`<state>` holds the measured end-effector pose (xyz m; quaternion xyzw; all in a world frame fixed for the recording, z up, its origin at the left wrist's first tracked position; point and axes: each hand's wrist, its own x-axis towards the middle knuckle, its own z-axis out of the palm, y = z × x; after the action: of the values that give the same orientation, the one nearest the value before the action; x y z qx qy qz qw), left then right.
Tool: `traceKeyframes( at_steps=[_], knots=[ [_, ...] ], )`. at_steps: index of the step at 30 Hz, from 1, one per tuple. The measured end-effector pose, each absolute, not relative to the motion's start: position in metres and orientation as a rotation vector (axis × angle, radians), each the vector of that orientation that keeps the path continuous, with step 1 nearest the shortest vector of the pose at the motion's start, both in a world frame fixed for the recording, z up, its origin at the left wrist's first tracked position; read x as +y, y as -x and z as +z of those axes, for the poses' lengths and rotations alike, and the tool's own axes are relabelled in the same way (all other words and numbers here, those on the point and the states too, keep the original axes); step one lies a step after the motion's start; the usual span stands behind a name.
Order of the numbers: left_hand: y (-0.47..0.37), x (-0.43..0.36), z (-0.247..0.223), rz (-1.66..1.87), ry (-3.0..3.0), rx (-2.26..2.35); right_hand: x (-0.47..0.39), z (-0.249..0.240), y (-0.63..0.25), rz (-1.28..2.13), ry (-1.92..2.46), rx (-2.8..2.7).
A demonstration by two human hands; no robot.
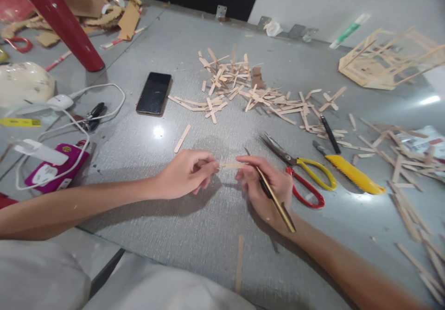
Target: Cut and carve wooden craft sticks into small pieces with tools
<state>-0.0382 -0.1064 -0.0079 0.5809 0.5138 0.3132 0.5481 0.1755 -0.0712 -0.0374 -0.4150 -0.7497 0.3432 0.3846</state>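
- Between your two grips, just above the desk (194, 236), a short wooden stick (230, 165) lies roughly level, spanning the gap from one set of fingertips to the other.
- At its left end, your left grip (189, 173) is pressed together, thumb and fingers pinching the wood.
- At its right end, your right grip (267, 187) is curled closed round a slim gold tool (274, 201) and seems to pinch the stick as well, though the blur at your fingertips makes that hard to swear to.
- From that same grip, the tool's thin dark tip points away from you and its back end slants over your wrist.
- Just right of your right grip lie the scissors (295, 161), one handle red, one yellow; farther right is a yellow cutter (354, 173), with a black-handled tool (330, 134) beyond it.
- Just beyond your left grip rests a loose stick (182, 138), and farther out a dark phone (154, 93).
- Beyond both grips spreads a jumbled stick pile (222, 76).
- Nearer you than either grip, another stick (239, 261) lies by the desk's edge.
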Motion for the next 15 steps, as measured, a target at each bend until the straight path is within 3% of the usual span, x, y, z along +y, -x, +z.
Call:
traceKeyframes(
  at_steps=[8, 15],
  knots=[
    [0.04, -0.113, 0.001, 0.995, -1.258, 0.927, -0.081, 0.0, -0.172, 1.362, 1.086, -1.772],
    [0.024, -0.12, 0.0, 1.118, -1.105, 0.956, -0.099, 0.001, -0.16, 1.591, 1.03, -1.57]
  ],
)
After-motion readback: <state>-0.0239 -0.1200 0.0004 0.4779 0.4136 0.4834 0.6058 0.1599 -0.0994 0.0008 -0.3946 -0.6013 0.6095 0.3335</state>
